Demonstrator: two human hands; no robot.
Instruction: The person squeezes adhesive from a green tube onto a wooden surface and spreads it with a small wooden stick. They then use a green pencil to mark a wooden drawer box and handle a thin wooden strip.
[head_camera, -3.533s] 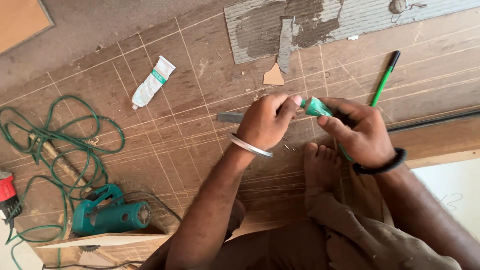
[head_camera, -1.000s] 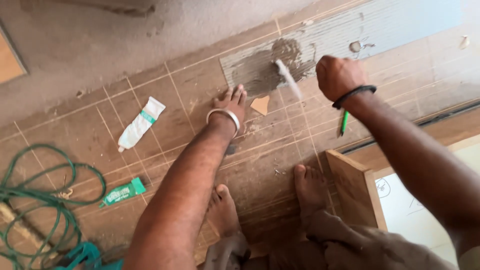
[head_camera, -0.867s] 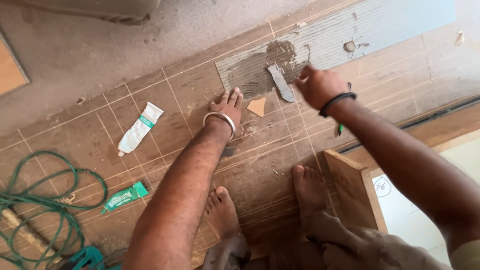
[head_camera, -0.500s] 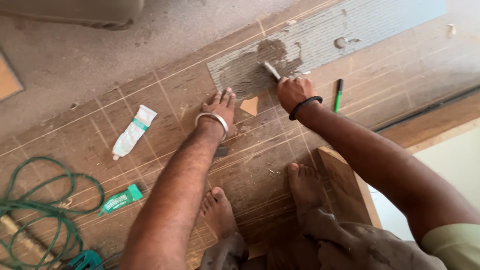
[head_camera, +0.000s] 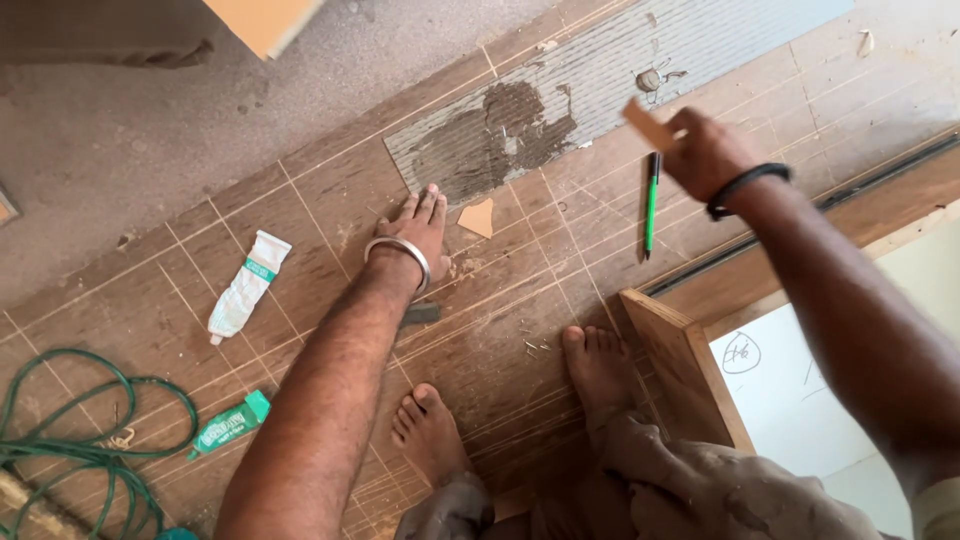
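My left hand (head_camera: 420, 228) lies flat, fingers spread, on the brown wood-grain sheet (head_camera: 330, 200), just below a bare grey patch (head_camera: 500, 135) smeared with dark glue. A small tan chip (head_camera: 478, 216) lies right beside its fingers. My right hand (head_camera: 705, 150) is raised above the sheet and grips a thin wooden strip (head_camera: 648, 125) that sticks out to the upper left. A green pen (head_camera: 651, 203) lies on the sheet under that hand.
A white squeezed tube (head_camera: 243, 286) and a small green tube (head_camera: 229, 424) lie at left, near a coiled green cable (head_camera: 75, 450). My bare feet (head_camera: 600, 365) rest on the sheet beside a wooden frame (head_camera: 680, 365) and a white panel (head_camera: 800, 400).
My right hand has lifted off the glued patch and moved right with the strip. The left hand stays planted. The view has shifted slightly.
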